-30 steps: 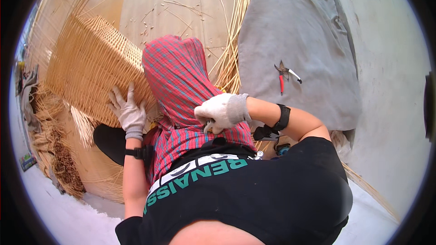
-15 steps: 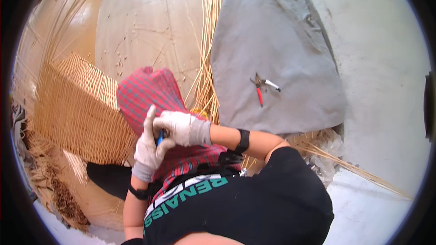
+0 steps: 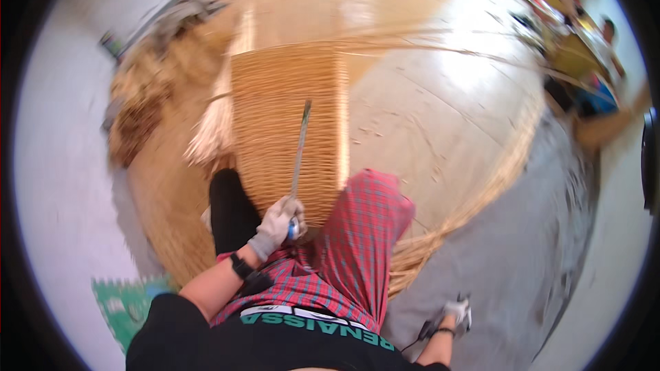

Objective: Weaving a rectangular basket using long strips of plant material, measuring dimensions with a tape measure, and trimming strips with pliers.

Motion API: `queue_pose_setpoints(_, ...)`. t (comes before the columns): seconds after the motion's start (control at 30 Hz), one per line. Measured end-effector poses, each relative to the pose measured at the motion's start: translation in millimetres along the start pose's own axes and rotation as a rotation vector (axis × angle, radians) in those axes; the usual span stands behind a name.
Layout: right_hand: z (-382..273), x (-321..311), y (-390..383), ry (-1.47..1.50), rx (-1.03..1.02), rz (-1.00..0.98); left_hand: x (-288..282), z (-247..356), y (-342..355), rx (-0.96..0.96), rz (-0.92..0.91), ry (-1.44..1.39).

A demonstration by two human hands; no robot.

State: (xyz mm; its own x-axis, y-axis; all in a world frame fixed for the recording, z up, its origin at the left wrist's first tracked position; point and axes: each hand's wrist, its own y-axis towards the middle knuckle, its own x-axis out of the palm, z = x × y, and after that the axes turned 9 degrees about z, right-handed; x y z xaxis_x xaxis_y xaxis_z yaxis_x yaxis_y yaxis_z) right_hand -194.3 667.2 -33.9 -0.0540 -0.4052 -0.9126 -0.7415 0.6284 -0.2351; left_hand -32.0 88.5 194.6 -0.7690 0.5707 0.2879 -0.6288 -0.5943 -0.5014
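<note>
My left hand (image 3: 278, 223), in a whitish work glove, is closed on a small blue-and-white tool that looks like a tape measure (image 3: 294, 228). Its narrow grey strip (image 3: 300, 151) sticks out away from me, over the side of a woven wicker basket (image 3: 285, 124). The basket lies in front of my knees, between my legs. Far off to the lower right, my gloved right hand (image 3: 459, 312) reaches down at the grey cloth (image 3: 495, 254). Its fingers are small and smeared, so what they touch or hold cannot be made out.
Long loose canes (image 3: 474, 213) curve along the cloth's edge, and other canes (image 3: 426, 47) run rightward from the basket's far end. Fibre scraps (image 3: 148, 103) are heaped at left. A green mat (image 3: 124, 309) lies at lower left. Another person (image 3: 605, 48) sits at far right.
My hands, together on the blue tool before, have parted: the left keeps it with its strip out, the right has gone to the lower right. The view has turned toward the basket.
</note>
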Motion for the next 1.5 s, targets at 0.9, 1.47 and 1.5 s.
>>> queue_pose_setpoints(0.9,-119.5,-30.6,-68.6,0.265,-0.568,-0.036,33.5,69.9,83.6,0.269,0.12,-0.156)
queue_pose_setpoints(1.47,-263.8,-118.1,-298.4,0.465,-0.79,-1.118,32.3,45.9,75.6,0.162,0.071,-0.17)
queue_pose_setpoints(1.5,-263.0,-115.5,-302.3,0.507,-0.815,-1.059,32.9,45.4,76.9,0.184,0.05,-0.175)
